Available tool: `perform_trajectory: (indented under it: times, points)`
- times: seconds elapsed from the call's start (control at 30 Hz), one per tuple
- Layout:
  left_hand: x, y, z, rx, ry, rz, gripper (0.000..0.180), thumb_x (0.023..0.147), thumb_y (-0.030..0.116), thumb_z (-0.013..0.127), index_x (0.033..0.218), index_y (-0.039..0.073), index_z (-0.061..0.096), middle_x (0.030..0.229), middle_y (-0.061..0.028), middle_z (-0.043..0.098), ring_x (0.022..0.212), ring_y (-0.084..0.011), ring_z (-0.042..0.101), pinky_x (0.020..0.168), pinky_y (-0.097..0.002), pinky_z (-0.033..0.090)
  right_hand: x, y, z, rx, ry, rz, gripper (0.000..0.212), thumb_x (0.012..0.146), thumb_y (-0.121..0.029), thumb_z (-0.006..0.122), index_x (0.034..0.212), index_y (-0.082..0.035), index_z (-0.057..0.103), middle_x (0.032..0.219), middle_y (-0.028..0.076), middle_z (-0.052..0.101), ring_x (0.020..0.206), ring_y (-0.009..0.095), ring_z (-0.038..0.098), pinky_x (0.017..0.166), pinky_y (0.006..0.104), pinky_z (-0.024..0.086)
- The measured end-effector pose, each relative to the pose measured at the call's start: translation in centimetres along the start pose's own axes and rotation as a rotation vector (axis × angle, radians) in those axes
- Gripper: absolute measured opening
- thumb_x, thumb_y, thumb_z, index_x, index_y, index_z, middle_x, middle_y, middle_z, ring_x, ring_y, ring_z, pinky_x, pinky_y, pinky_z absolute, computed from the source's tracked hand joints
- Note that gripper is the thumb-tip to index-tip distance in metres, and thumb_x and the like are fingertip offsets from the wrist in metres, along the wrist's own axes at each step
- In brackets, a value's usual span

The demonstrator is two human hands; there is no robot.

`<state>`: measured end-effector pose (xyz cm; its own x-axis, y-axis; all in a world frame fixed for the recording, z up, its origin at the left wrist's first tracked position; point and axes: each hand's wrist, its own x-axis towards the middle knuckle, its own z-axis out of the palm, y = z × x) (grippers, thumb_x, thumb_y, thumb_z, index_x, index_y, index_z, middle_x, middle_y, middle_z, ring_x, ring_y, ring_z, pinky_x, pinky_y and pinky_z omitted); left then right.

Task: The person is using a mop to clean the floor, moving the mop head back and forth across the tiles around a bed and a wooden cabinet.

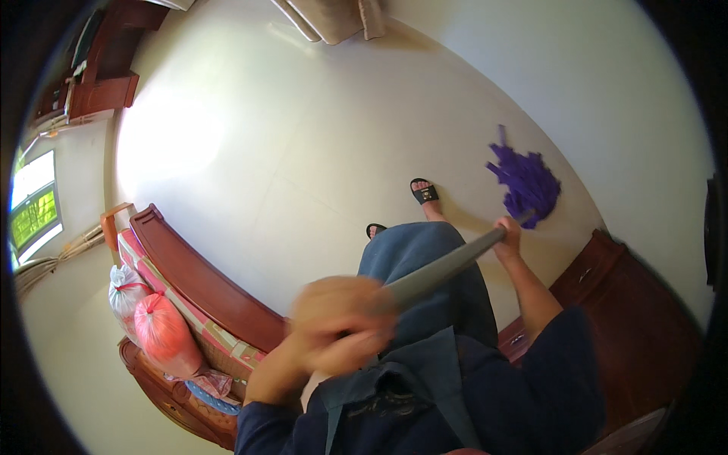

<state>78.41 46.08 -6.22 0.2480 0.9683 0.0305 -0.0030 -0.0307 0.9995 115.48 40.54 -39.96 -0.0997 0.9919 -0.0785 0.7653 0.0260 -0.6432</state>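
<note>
A mop with a long grey handle (444, 271) slants across the front of my body. My left hand (343, 318), smeared by motion, is closed round the upper end of the handle, close to my chest. Farther down the handle, my right hand (509, 236) wraps round it at the right. The mop's purple strip head (527, 182) lies spread on the pale floor (303, 129), beyond my right hand and near the right wall. Where handle and head join is partly hidden behind my right hand.
A wooden bed (205, 265) stands at the left, with a red bag (163, 326) and a white bag (125, 292) on it. A dark red wooden cabinet (629, 326) is close at my right. Beige cloth (334, 19) hangs at the far side. My sandalled foot (426, 191) is near the mop.
</note>
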Motion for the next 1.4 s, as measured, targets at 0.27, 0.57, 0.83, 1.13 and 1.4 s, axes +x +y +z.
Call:
perform_trajectory:
  times: [0.27,0.57,0.83,1.13,1.4]
  points:
    - [-5.7,1.0,-4.4,-0.240,0.148,0.128,0.020,0.075,0.015,0.060,0.061,0.001,0.057,0.052,-0.0066,0.052,0.048,-0.0240,0.052,0.052,-0.0361,0.047,2.5,-5.5,3.9,-0.048,0.012,-0.221,0.018,0.059,-0.010,0.062,0.062,-0.006,0.045,0.061,0.012,0.048,0.058,0.032,0.049,0.052,0.0403,0.035]
    - [-21.9,12.2,-10.9,0.099,0.383,0.515,0.023,0.077,0.026,0.060,0.060,0.012,0.050,0.045,0.0061,0.045,0.039,-0.0033,0.046,0.048,-0.0201,0.046,7.9,-29.6,17.7,0.340,0.049,-0.581,0.033,0.053,-0.013,0.068,0.076,-0.010,0.045,0.073,0.009,0.049,0.072,0.032,0.048,0.065,0.0413,0.035]
    - [-24.5,11.9,-2.4,0.561,0.252,0.277,0.023,0.083,0.020,0.052,0.078,-0.002,0.050,0.056,-0.0039,0.046,0.045,-0.0171,0.047,0.043,-0.0308,0.043,8.1,-37.5,25.9,0.450,-0.288,-0.663,0.014,0.063,-0.008,0.064,0.071,-0.012,0.053,0.076,0.006,0.058,0.083,0.027,0.055,0.075,0.0382,0.041]
    - [-29.1,14.3,0.4,0.493,0.945,0.659,0.028,0.080,0.030,0.049,0.067,0.007,0.039,0.047,0.0032,0.031,0.040,-0.0104,0.034,0.045,-0.0277,0.036,0.5,-34.7,20.1,0.442,-0.402,-0.696,0.007,0.066,-0.008,0.059,0.069,-0.013,0.054,0.074,0.006,0.058,0.080,0.028,0.056,0.073,0.0391,0.041]
    - [-28.7,19.6,5.6,0.175,0.828,0.485,0.020,0.080,0.024,0.053,0.069,0.008,0.048,0.043,0.0033,0.041,0.036,-0.0070,0.042,0.049,-0.0224,0.039,-9.1,-23.2,7.2,0.526,-0.276,-0.500,0.011,0.067,-0.014,0.062,0.072,-0.008,0.054,0.074,0.011,0.057,0.078,0.032,0.054,0.074,0.0415,0.041]
